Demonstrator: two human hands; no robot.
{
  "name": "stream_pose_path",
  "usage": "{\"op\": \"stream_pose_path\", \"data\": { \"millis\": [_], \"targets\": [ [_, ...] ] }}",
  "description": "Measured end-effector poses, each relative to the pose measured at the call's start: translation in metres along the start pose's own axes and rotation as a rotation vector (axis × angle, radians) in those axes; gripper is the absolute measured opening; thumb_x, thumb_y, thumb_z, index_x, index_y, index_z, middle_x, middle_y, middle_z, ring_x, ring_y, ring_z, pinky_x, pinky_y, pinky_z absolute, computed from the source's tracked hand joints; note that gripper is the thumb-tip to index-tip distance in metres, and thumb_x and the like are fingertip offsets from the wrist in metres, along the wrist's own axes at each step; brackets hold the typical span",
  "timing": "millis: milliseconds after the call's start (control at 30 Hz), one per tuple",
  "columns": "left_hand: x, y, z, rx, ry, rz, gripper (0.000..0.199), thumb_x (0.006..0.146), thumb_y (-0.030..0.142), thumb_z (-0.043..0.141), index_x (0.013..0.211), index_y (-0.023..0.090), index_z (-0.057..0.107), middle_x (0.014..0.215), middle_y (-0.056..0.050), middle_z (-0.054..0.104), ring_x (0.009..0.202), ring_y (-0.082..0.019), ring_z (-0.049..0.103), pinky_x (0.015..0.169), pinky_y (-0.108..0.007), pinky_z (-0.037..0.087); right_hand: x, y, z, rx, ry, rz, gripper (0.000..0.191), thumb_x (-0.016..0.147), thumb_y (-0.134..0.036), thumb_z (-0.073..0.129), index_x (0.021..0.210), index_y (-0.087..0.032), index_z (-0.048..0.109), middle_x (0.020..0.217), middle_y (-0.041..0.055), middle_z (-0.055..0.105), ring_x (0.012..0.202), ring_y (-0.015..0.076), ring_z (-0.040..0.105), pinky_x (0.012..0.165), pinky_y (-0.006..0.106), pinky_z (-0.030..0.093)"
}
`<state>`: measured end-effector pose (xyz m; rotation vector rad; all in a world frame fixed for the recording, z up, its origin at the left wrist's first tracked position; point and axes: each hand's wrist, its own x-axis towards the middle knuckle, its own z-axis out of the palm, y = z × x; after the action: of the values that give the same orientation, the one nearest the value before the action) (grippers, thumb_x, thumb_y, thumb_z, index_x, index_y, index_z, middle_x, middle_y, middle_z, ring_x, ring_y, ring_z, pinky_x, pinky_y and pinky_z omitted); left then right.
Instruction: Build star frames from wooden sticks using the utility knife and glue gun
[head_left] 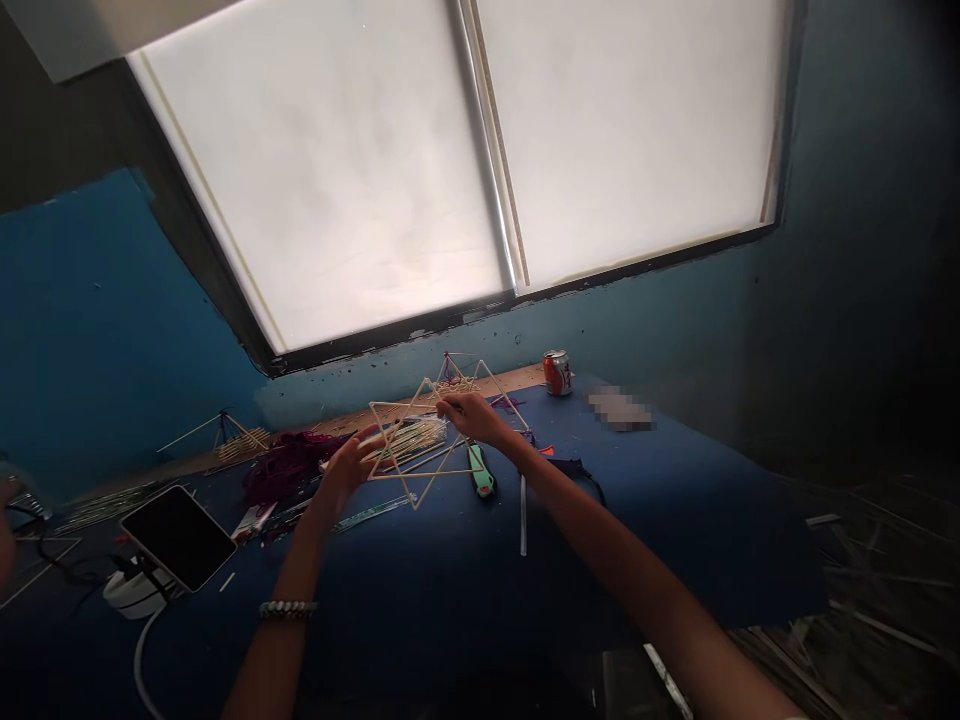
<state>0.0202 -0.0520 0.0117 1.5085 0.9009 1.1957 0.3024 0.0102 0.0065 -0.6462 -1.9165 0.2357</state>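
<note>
Just now, both hands raise a star-like frame of thin straw struts [420,440] above a blue counter [660,560], tilted and clear of the surface. The step in hand appears to be checking this frame in the air (its joints are too small to make out), and the next move seems to call for a light, steady hold, since the struts look slender. The right hand [469,415] is closed in a pinch on a strut near the frame's upper edge. The left hand [346,465] is open, fingers spread beside the frame's left side; contact cannot be told. Below lie a bundle of straws [409,445], tangled purple yarn [289,465] and a green-handled utility knife [481,470], with a tablet [178,537] and a soda can [557,373] farther off.
</note>
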Motion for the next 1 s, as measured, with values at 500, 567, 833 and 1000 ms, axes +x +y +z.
{"op": "stream_pose_path", "data": {
  "millis": [500, 567, 833, 1000],
  "targets": [
    [0.0, 0.0, 0.016, 0.223, 0.181, -0.029, 0.054, 0.072, 0.057, 0.081, 0.108, 0.017, 0.068, 0.112, -0.011, 0.077, 0.08, -0.026, 0.077, 0.079, -0.038, 0.061, 0.0, -0.005, -0.001, 0.525, 0.061, 0.309, 0.064, 0.09, -0.061, 0.059, 0.137, -0.018, 0.052, 0.113, 0.0126, 0.07, 0.069, 0.0151, 0.066, 0.052, 0.024, 0.052],
    [0.002, -0.002, 0.016, 0.19, 0.216, -0.005, 0.053, 0.072, 0.056, 0.081, 0.106, 0.017, 0.068, 0.111, -0.01, 0.077, 0.082, -0.026, 0.077, 0.08, -0.037, 0.061, -0.001, -0.004, 0.0, 0.608, -0.014, 0.353, 0.075, 0.086, -0.059, 0.067, 0.145, -0.019, 0.043, 0.119, 0.0137, 0.068, 0.074, 0.0162, 0.068, 0.053, 0.024, 0.054],
    [0.002, 0.001, 0.022, 0.137, 0.224, 0.017, 0.052, 0.07, 0.054, 0.082, 0.103, 0.016, 0.069, 0.11, -0.011, 0.077, 0.086, -0.03, 0.077, 0.086, -0.041, 0.06, -0.003, -0.009, 0.002, 0.64, -0.099, 0.241, 0.037, 0.085, -0.049, 0.07, 0.099, -0.016, 0.07, 0.085, 0.0036, 0.069, 0.062, 0.0102, 0.06, 0.054, 0.022, 0.052],
    [0.004, -0.004, 0.018, 0.135, 0.211, 0.004, 0.049, 0.074, 0.053, 0.079, 0.107, 0.018, 0.07, 0.118, -0.011, 0.075, 0.091, -0.032, 0.076, 0.083, -0.04, 0.06, -0.003, -0.015, -0.001, 0.631, -0.068, 0.269, 0.032, 0.085, -0.043, 0.069, 0.101, -0.016, 0.07, 0.084, 0.0025, 0.068, 0.061, 0.0094, 0.058, 0.053, 0.021, 0.05]
  ]
}}
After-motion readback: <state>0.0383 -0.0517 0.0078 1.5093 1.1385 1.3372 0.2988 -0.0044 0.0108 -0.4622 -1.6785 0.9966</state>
